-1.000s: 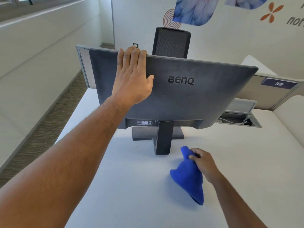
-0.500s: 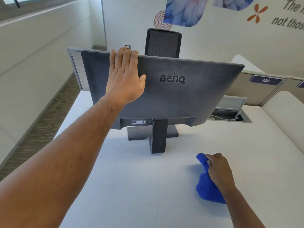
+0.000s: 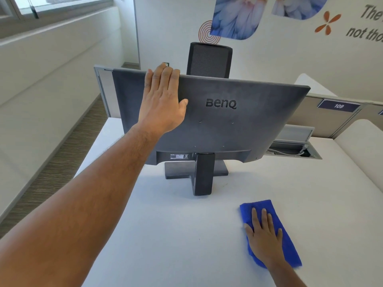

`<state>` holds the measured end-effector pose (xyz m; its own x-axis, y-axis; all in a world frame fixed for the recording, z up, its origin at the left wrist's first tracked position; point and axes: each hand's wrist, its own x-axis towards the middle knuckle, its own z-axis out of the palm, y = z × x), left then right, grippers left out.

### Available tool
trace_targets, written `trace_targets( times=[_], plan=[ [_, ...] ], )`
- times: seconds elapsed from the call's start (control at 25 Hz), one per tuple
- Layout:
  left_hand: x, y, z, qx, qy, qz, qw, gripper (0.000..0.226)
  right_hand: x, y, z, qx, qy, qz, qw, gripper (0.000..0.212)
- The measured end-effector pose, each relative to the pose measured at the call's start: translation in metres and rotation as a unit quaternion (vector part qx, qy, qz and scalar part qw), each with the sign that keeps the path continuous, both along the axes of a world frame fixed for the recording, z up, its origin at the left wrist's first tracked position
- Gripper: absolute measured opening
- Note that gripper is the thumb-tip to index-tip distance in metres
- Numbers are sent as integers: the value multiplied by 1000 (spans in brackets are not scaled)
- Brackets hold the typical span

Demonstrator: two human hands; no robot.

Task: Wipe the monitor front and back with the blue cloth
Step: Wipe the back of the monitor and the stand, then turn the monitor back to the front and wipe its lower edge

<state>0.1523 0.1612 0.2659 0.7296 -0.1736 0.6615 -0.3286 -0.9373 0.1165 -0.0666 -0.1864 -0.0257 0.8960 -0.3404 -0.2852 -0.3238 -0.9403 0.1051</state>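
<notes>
since half a second earlier, the right hand (image 3: 264, 235) had stopped bunching the blue cloth (image 3: 269, 233) in curled fingers and now lay flat on top of it, fingers straight and slightly spread, pressing it to the white desk (image 3: 165, 235). the cloth had gone from a crumpled lump to a flattened strip lying on the desk, near and to the right of the monitor's stand (image 3: 202, 175), well apart from it. the left hand (image 3: 162, 100) stayed where it was, palm flat against the grey back of the monitor (image 3: 238, 125), fingers straight and together, their tips reaching the top edge left of the benq logo (image 3: 220, 103). the monitor stood upright with its back toward the camera. beyond it rose a black chair back (image 3: 209, 59). to the far right an open cable hatch (image 3: 290, 151) sat in the desk, and a partition carried a label reading 109 (image 3: 338, 106).
</notes>
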Motion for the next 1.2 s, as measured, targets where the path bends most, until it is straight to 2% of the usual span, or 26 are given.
trace_targets(
  times=[0.12,0.32,0.48,0.6,0.72,0.8,0.92,1.08,1.2],
  plan=[
    [-1,1,1,-2,1,0,1000,72,4,-3,2,20,5,-1,1000,76],
    [-3,7,3,-1,1,0,1000,73,3,-3,7,77,-38,-20,996,85],
    [-4,7,2,-6,1,23,1000,76,-6,1,10,39,-110,-48,992,92],
    [-4,8,0,-16,-4,32,999,77,-15,9,11,26,-117,-71,990,98],
    [-6,14,1,-39,-13,40,998,71,-11,16,21,71,-159,-95,980,98],
    [-8,20,2,-51,-13,51,997,69,0,27,41,162,-207,-101,959,86],
    [-11,29,3,-77,-7,69,995,69,33,52,97,277,-298,-88,909,65],
    [-16,44,3,-117,-3,97,988,67,86,92,200,368,-398,-50,839,59],
    [-18,54,2,-132,5,106,986,62,117,127,269,409,-451,21,793,63]
  ],
)
